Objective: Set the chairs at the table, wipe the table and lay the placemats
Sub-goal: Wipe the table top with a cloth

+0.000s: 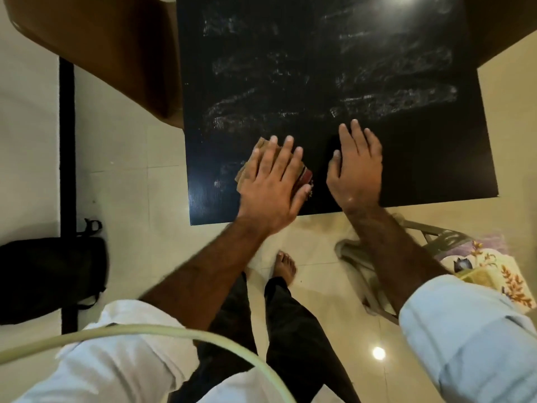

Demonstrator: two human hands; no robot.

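Observation:
A black table (pixel 406 158) fills the upper middle of the view, streaked with pale wet wipe marks. My left hand (pixel 273 184) lies flat, fingers spread, on a folded brownish cloth (pixel 250 173) near the table's front edge. Flat on the bare tabletop just to the right rests my right hand (pixel 356 167), holding nothing. A grey plastic chair (pixel 436 237) stands at the lower right beside the table, and on it lie floral placemats (pixel 494 271). A brown chair (pixel 110 48) stands at the table's left side.
A black bag (pixel 49 277) sits on the tiled floor at the left, beside a black post (pixel 66 170). Another brown chair edge (pixel 505 21) shows at the upper right. My bare foot (pixel 284 264) stands under the table's front edge. A pale hose (pixel 174 335) crosses the bottom.

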